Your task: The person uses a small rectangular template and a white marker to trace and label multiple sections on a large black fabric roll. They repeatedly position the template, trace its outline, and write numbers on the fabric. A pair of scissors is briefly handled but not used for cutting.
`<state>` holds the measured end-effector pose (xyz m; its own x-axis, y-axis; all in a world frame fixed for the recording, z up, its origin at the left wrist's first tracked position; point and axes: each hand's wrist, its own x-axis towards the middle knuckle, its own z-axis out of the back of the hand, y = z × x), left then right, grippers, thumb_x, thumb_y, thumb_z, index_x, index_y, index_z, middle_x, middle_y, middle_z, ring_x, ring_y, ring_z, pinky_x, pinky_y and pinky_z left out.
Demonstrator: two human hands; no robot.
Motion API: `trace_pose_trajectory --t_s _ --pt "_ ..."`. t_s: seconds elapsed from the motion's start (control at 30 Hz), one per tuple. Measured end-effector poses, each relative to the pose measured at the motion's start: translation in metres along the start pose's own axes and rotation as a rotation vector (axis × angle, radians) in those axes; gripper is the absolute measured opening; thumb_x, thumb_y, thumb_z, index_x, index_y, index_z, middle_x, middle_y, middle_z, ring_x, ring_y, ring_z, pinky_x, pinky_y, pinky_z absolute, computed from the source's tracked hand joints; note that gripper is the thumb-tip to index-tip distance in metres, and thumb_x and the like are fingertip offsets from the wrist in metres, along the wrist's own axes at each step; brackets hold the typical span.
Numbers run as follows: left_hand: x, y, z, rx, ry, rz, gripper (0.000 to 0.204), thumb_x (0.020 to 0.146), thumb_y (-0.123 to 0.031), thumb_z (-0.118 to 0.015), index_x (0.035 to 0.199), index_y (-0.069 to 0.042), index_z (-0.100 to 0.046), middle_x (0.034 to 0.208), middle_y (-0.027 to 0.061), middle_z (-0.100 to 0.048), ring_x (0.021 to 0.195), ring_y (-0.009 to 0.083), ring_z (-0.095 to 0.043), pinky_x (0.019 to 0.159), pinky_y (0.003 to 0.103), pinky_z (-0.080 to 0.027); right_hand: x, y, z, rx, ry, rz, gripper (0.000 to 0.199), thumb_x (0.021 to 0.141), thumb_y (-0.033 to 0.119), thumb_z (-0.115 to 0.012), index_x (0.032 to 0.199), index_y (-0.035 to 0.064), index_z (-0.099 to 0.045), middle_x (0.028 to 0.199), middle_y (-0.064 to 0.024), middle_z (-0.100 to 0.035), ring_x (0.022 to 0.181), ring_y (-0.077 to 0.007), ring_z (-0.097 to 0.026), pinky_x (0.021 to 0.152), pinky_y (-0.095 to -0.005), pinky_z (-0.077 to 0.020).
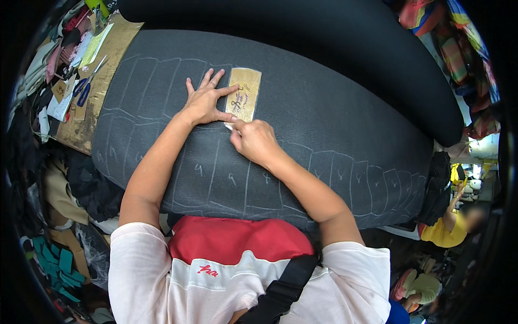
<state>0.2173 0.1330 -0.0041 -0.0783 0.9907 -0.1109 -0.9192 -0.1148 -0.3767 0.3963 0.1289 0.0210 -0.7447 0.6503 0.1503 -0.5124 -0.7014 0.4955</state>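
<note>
Left margin: scissors [83, 90] on a cardboard sheet [116, 48], well apart from the work. Centre: dark fabric [324, 124] bearing chalked outlines. Left hand [202, 102], fingers spread flat, pins the tan rectangular template [243, 95] to the cloth. Right hand [253, 139], closed at the template's lower edge, apparently pinches a marker, hidden from view. Step judged: tracing an outline; next, the template must stay fixed while the line runs round it
</note>
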Motion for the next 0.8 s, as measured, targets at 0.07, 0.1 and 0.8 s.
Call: trace_pose_trajectory --t_s 0.07,0.1,0.8 --pt "-0.001 0.000 0.001 0.010 0.013 0.000 0.102 0.036 -0.054 -0.085 0.129 -0.035 -0.051 0.151 0.0090 -0.022 0.141 0.0297 -0.012 0.106 0.070 -0.004 -0.016 -0.006 0.013 -0.141 0.054 -0.040 0.012 0.072 0.010 -0.062 0.072 -0.0007 -0.065 0.059 -0.0198 -0.061 0.058 -0.0328 -0.065 0.057 -0.0426 -0.0528" --pt "-0.001 0.001 0.001 0.025 0.024 -0.004 0.106 0.036 -0.055 -0.085 0.132 -0.033 -0.048 0.152 0.0099 -0.022 0.141 0.0303 -0.012 0.107 0.069 -0.004 -0.025 -0.013 0.021 -0.194 0.077 -0.066 0.011 0.072 0.011 -0.062 0.071 -0.0003 -0.064 0.059 -0.0197 -0.061 0.058 -0.0324 -0.065 0.057 -0.0423 -0.0527" --pt "-0.057 0.174 0.037 0.228 -0.249 0.761 0.083 0.080 -0.074 -0.037 0.146 -0.025 -0.024 0.154 0.0107 -0.014 0.141 0.0346 -0.010 0.103 0.071 -0.008 -0.085 -0.114 0.027 -0.190 -0.277 -0.254 0.065 0.076 0.036 -0.072 0.130 0.0072 -0.047 0.127 -0.0200 -0.052 0.127 -0.0335 -0.041 0.105 -0.0566 -0.0223"
